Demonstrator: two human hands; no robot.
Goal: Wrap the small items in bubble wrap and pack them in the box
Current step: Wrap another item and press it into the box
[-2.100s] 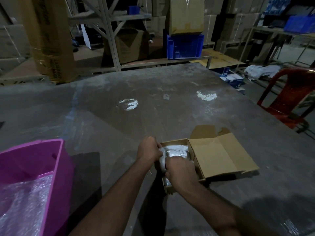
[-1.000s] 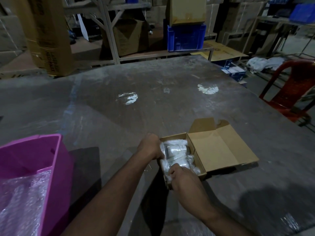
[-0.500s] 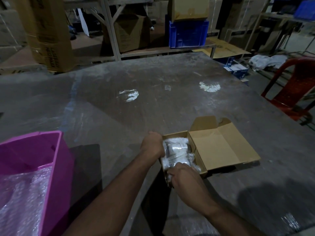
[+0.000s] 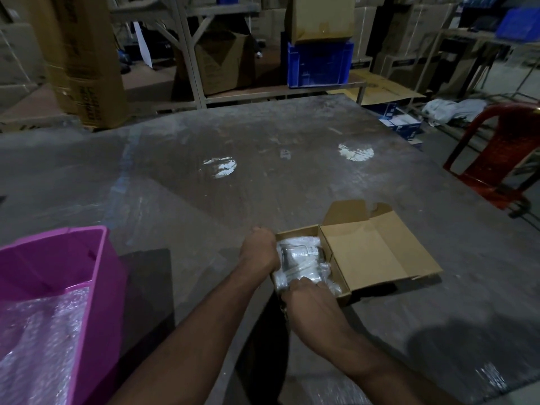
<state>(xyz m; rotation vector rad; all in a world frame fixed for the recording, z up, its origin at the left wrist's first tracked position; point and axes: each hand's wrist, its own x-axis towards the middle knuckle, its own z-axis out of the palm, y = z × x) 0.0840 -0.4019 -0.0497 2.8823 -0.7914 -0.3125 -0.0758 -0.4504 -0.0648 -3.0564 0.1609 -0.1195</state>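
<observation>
A small brown cardboard box point(image 4: 339, 255) lies open on the grey table, its lid point(image 4: 377, 252) folded out flat to the right. Inside it sits a bundle wrapped in bubble wrap point(image 4: 301, 261), with a white label on top. My left hand point(image 4: 260, 249) curls round the box's left wall and grips it. My right hand point(image 4: 306, 293) is at the near end of the box, its fingers pressed down onto the bundle. The fingertips of both hands are hidden.
A pink plastic bin point(image 4: 96, 290) holding bubble wrap point(image 4: 38, 346) stands at the near left. A red plastic chair point(image 4: 502, 159) is off the table's right side. Shelves with cartons and a blue crate point(image 4: 318, 65) stand behind the table.
My right hand slid from over the bundle to its near end, uncovering the wrapped item in the box. My left hand stayed on the box's left wall. The view drifted slightly.
</observation>
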